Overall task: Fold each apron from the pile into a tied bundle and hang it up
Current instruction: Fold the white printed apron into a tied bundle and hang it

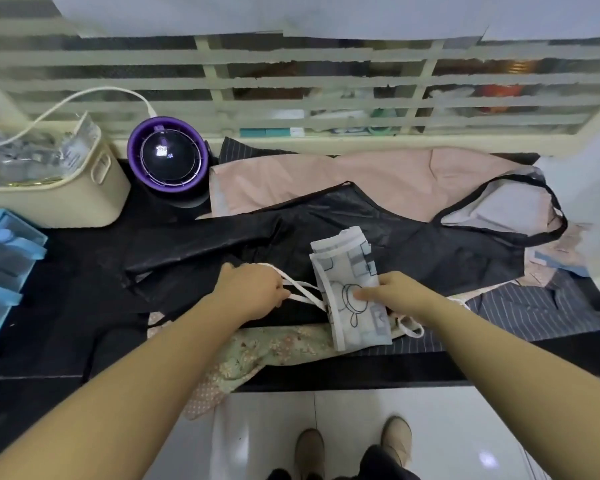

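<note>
Hands: left hand (253, 289) grasps white fabric ties (307, 300); right hand (392, 293) pinches folded white printed apron (347, 268), fingers hidden beneath.

Before me the white printed apron (352, 289) lies folded into a narrow bundle, its white straps (305, 298) trailing left, atop the spread black apron (413, 244).

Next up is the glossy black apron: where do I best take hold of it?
Take the glossy black apron by its neck loop, from the right: the loop lies open on pale cloth, while the flat body lies partly under the folded white printed apron.
</note>
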